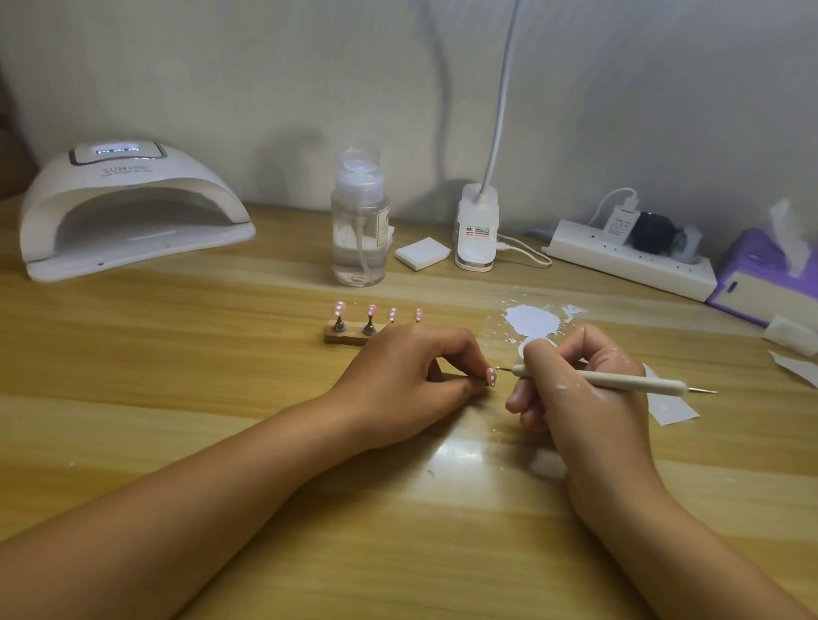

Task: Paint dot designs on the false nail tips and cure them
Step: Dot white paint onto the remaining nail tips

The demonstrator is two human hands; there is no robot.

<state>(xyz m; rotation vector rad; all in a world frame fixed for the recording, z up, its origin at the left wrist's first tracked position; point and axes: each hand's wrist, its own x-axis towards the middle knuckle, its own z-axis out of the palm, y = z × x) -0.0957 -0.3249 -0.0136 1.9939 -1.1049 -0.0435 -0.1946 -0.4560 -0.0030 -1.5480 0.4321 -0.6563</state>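
Observation:
My left hand (pixel 409 370) pinches a pink false nail tip (pixel 491 376) with white dots, low over the wooden table. My right hand (pixel 577 387) grips a white dotting pen (pixel 629 380); its metal point sits just right of that tip. Behind my left hand a small wooden holder (pixel 345 339) carries several more pink dotted tips (pixel 372 310) on metal stands. A puddle of white paint (pixel 533 320) lies on clear film behind my right hand. The white curing lamp (pixel 130 208) stands at the back left with its display lit.
A clear pump bottle (pixel 358 223) stands at the back centre beside a white block (pixel 421 253) and a clip lamp base (pixel 477 233). A power strip (pixel 634 261), a purple tissue box (pixel 774 279) and paper scraps (pixel 670 405) occupy the right side.

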